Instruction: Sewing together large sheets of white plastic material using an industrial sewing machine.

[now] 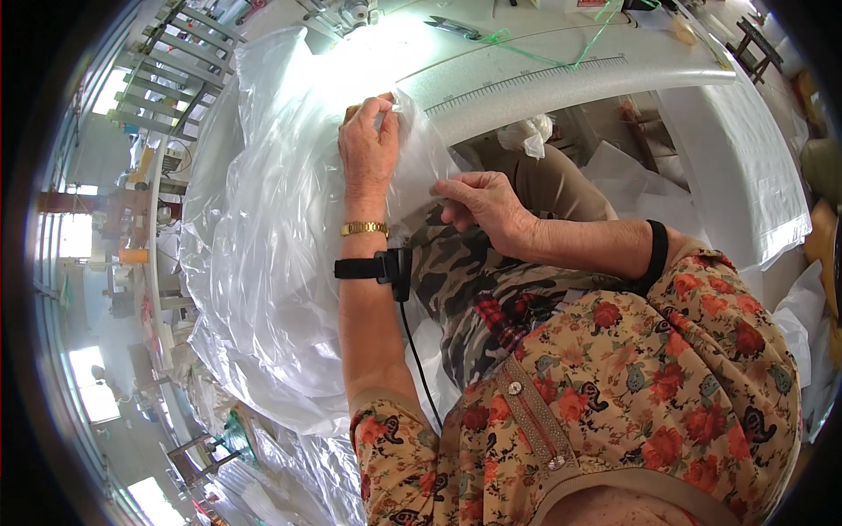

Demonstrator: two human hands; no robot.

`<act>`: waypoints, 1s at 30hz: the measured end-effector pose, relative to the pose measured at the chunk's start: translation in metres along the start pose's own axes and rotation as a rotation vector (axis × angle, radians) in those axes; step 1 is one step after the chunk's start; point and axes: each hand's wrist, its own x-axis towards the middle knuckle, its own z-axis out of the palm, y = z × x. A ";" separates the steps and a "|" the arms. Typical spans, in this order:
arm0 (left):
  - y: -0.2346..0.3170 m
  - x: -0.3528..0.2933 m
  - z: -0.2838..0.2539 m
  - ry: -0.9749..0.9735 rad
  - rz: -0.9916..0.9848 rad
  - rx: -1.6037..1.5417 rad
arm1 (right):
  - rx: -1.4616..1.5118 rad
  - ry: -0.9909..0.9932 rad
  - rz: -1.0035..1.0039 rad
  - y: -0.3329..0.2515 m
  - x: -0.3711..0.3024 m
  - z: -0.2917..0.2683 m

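A large sheet of thin clear plastic film point(272, 228) lies in loose folds over the left side of the worktable and hangs down beside my left arm. My left hand point(370, 145) is closed at the table's near edge, thumb and fingers pinching the film under a bright light. To its right and nearer to me, my right hand point(488, 207) pinches another edge of the same film between thumb and fingers. A short stretch of film spans between the two hands, above my lap.
A curved-looking white tabletop with a ruler scale point(526, 79) runs to the right. Dark thread snips point(453, 27) and green string point(539, 58) lie on it. Metal machine parts point(355, 12) stand beyond the glare. White sheeting point(737, 167) hangs at right.
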 end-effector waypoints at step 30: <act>0.005 -0.006 0.001 -0.015 0.034 0.012 | -0.538 0.026 -0.249 -0.006 0.028 -0.010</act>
